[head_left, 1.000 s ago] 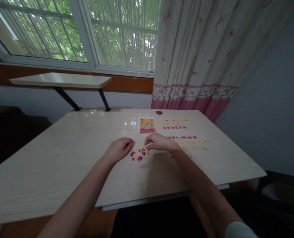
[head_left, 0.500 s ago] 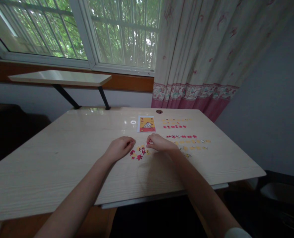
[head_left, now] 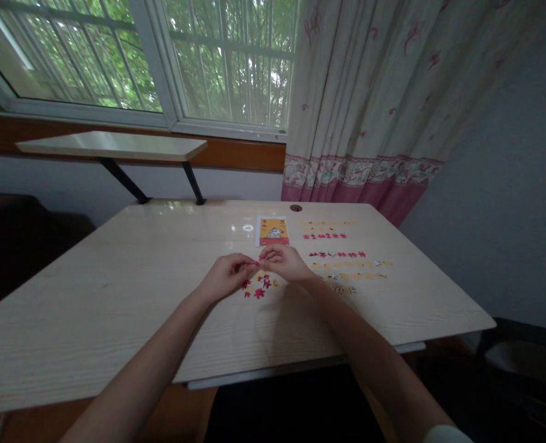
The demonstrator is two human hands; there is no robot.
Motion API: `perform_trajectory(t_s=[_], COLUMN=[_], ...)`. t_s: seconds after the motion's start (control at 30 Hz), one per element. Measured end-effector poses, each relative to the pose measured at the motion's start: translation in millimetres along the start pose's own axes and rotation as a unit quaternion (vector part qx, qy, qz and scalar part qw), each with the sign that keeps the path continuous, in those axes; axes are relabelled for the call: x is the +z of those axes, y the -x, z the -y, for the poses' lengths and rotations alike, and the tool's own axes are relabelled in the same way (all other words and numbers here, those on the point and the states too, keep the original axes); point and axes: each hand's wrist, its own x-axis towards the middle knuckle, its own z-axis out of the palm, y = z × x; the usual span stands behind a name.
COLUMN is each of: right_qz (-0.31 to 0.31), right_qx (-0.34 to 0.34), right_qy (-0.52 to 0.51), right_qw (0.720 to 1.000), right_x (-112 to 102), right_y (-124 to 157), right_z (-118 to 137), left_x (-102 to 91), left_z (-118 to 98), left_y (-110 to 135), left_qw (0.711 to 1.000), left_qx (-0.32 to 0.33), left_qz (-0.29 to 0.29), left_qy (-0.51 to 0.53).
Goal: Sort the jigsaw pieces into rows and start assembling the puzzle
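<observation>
From where I stand, a person sits at a pale wood-grain table (head_left: 139,301), both bare forearms stretched forward and the two hands nearly meeting. The right hand (head_left: 284,262) has thumb and finger pinched together on a small pinkish-red jigsaw piece (head_left: 257,263). The left hand (head_left: 228,274) is half curled, its fingertips brought to the same piece; whether they grip it or only touch it, I cannot tell. The piece sits between the two sets of fingertips, apparently so that both hands can turn or adjust it.

Just below the hands lies a loose pile of red and yellow jigsaw pieces (head_left: 259,293), close enough, I judge, to be picked from without reaching. The left hand hides part of its edge. Beyond the hands, a rectangular picture card in orange and red with a white cartoon animal (head_left: 273,232) faces the person, seemingly placed for easy viewing.

To the right, pieces lie in lines, probably grouped by colour: a far red row (head_left: 324,236) with yellow ones behind it, a nearer red row (head_left: 347,254), then more yellow (head_left: 367,264). The right forearm crosses in front of these nearer rows and may cover some pieces.

At the back left, a white raised shelf on black legs (head_left: 116,146) stands well clear of the hands. A cream floral curtain with a pink hem (head_left: 374,80) hangs behind, beside a barred window (head_left: 227,74).
</observation>
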Motion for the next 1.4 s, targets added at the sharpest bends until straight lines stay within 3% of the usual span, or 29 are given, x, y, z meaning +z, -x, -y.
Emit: perform_trajectory(t_s=[0.17, 0.3, 0.47, 0.7, 0.8, 0.97, 1.1, 1.4], right_qz=[-0.009, -0.014, -0.027, -0.151, -0.209, -0.235, -0.229, -0.212], right_qx=[-0.015, -0.097, -0.177, -0.265, -0.277, -0.279, -0.284, -0.222], right_qy=[0.004, 0.119, 0.267, 0.265, 0.257, 0.244, 0.244, 0.246], right_qw=[1.000, 0.988, 0.947, 0.915, 0.902, 0.898, 0.899, 0.919], right_x=[0.9, -3.8, -8.6, -31.9, -46.5, -55.7, -54.2, -54.8], right_y=[1.5, 3.2, 5.7, 11.7, 15.0, 18.1, 18.6, 21.1], right_z=[-0.2, 1.0, 6.8, 21.6, 27.4, 32.4, 32.8, 33.1], left_x=[0.8, -0.8, -0.6, 0.2, -0.9, -5.0, -7.3, -7.6], left_z=[0.0, -3.9, -4.4, 3.3, 5.7, 4.4, 1.9, 2.9], left_y=[-1.6, -2.0, -2.2, -3.3, -2.2, -0.3, 0.1, 0.4], left_qw=[0.994, 0.986, 0.980, 0.991, 0.999, 0.994, 0.991, 0.991], left_qx=[-0.050, -0.060, -0.062, -0.055, -0.021, 0.034, 0.036, 0.033], left_qz=[-0.033, -0.039, -0.030, -0.065, -0.036, 0.006, 0.004, 0.009], left_qy=[0.094, 0.151, 0.186, 0.102, 0.020, -0.102, -0.126, -0.130])
